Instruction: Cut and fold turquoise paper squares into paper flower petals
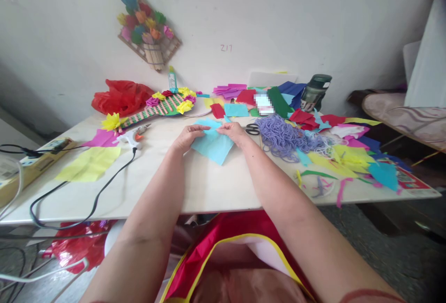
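A light blue sheet of paper (pixel 213 146) lies on the white table (pixel 209 187) in the middle. My left hand (pixel 188 135) pinches its upper left edge. My right hand (pixel 234 132) pinches the upper right edge, close to the left hand. The sheet's top edge looks folded over between the fingers. Black-handled scissors (pixel 251 129) lie just right of my right hand. A white glue gun (pixel 134 136) rests to the left of my left hand, its black cord (pixel 87 200) trailing toward the table's front edge.
A purple yarn heap (pixel 284 136) and many coloured paper scraps (pixel 348 156) cover the right side. A yellow sheet (pixel 89 164), a striped woven piece with paper flowers (pixel 163 105), a red plastic bag (pixel 120 96), a green bottle (pixel 315 91) and a power strip (pixel 45 147) are also there.
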A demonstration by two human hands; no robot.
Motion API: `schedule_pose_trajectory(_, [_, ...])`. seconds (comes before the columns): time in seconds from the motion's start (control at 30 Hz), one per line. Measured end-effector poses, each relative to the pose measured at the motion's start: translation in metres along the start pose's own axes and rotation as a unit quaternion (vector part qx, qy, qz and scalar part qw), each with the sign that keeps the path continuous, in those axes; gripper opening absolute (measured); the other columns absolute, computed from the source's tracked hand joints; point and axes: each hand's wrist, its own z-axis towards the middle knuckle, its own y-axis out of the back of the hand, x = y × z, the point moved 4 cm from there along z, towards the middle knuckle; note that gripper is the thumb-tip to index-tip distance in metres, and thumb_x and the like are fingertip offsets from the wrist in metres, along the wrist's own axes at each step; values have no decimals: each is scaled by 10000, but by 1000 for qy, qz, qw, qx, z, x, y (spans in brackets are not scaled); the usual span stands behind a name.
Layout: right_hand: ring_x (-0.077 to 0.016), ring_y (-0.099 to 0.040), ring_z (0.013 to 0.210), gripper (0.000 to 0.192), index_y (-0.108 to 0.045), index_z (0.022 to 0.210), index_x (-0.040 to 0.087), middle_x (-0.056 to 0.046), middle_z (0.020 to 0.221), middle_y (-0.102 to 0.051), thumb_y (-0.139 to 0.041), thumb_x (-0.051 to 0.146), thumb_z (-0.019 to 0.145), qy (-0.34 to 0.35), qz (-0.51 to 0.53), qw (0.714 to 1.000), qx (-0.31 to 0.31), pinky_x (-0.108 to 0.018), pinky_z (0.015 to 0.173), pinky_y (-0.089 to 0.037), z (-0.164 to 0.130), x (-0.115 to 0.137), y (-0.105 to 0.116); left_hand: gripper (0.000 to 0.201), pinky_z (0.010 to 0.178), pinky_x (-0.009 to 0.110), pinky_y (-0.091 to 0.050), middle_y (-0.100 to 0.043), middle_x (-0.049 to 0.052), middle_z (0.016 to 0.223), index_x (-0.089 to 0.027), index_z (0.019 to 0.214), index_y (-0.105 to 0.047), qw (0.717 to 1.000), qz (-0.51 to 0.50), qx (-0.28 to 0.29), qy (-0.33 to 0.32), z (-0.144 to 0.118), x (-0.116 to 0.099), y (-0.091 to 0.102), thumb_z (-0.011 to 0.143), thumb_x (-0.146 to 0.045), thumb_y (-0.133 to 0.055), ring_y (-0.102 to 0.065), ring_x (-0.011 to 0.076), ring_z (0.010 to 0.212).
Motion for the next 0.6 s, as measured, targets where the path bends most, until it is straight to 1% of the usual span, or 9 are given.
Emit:
schedule_pose_trajectory(0.2, [-99, -489, 486, 188, -617, 603, 149, 37, 517, -584, -722, 292, 541, 4, -4, 1000, 8, -245, 516, -408, 1, -1, 1, 341, 481, 238, -359, -600, 6, 556, -153, 880, -701, 1000, 12, -7, 10, 0, 1, 0, 562, -248, -623, -515, 129, 509])
schedule_pose_trajectory(0.3, [-97, -480, 483, 210, -611, 590, 152, 43, 506, -572, -729, 314, 529, 9, -10, 1000, 9, -244, 510, -400, 0, 0, 1, 292, 480, 241, -353, -602, 17, 556, -147, 823, -704, 1000, 13, -17, 3, 0, 1, 0, 580, -290, -627, -520, 139, 525])
schedule_pose_trajectory(0.43, [-108, -487, 510, 231, -610, 572, 153, 38, 510, -570, -737, 337, 511, 11, -25, 999, 17, -258, 547, -413, -2, 2, -2, 252, 512, 227, -338, -598, 14, 583, -134, 714, -683, 999, 30, -24, -17, 1, 1, -3, 582, -349, -668, -495, 116, 548])
schedule_pose_trajectory(0.6, [-105, -483, 532, 255, -620, 584, 146, 40, 511, -551, -731, 363, 509, 19, -53, 998, 30, -267, 593, -417, -4, 4, -5, 277, 493, 216, -280, -527, -23, 519, -129, 638, -631, 997, 75, -23, -10, 1, 0, -8, 537, -368, -726, -411, 78, 495])
